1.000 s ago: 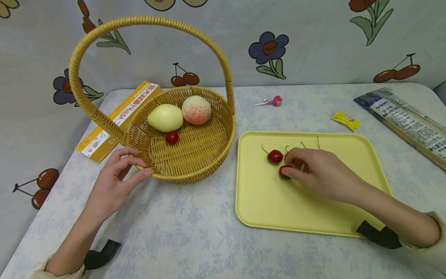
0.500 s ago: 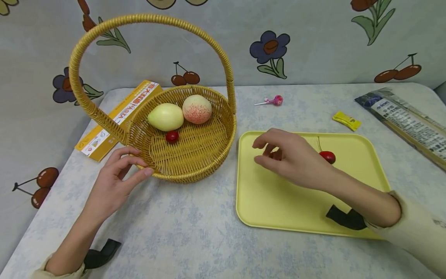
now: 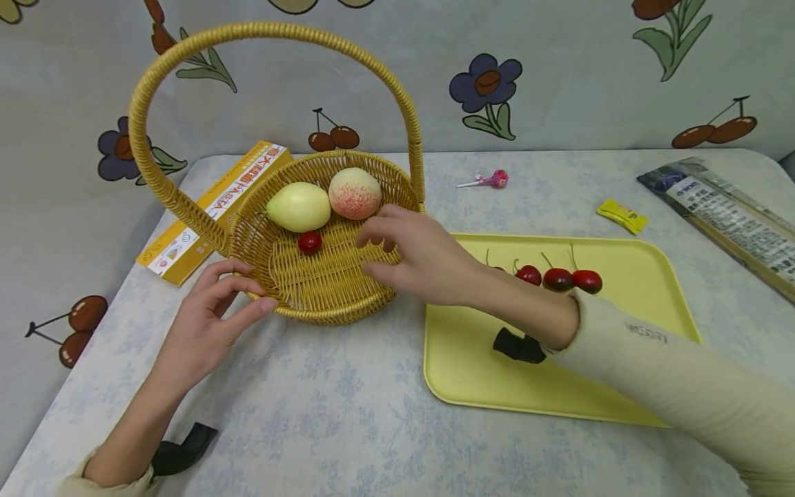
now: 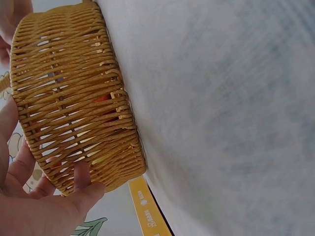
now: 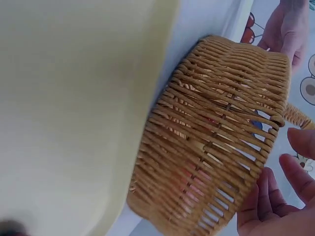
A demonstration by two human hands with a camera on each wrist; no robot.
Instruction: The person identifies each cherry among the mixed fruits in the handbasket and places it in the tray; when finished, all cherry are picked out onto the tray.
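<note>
On the left, my left hand (image 3: 214, 310) grips the rim of a wicker basket (image 3: 335, 314), with the thumb near the front edge. In the left wrist view its fingers (image 4: 81, 177) lie against the woven wall. Inside the basket are a pale yellow-green fruit (image 3: 299, 207), a pink-speckled peach (image 3: 355, 194) and a dark red cherry (image 3: 310, 242). My right hand (image 3: 422, 259) is over the basket's right side, its thumb and forefinger apart; I see nothing held. The right wrist view shows its fingers (image 5: 295, 174) bent near the rim.
Several cherries (image 3: 557, 279) lie in a row on a yellow tray (image 3: 447, 386), partly behind the right forearm. A pasta box (image 3: 180, 252) is left of the basket. Farther back lie a lollipop (image 3: 497, 179), a yellow wrapped sweet (image 3: 623, 216) and a long packet (image 3: 727, 214).
My right hand has left the cherries on the tray and moved left to the basket, its fingers parting. The left hand has stayed on the rim.
</note>
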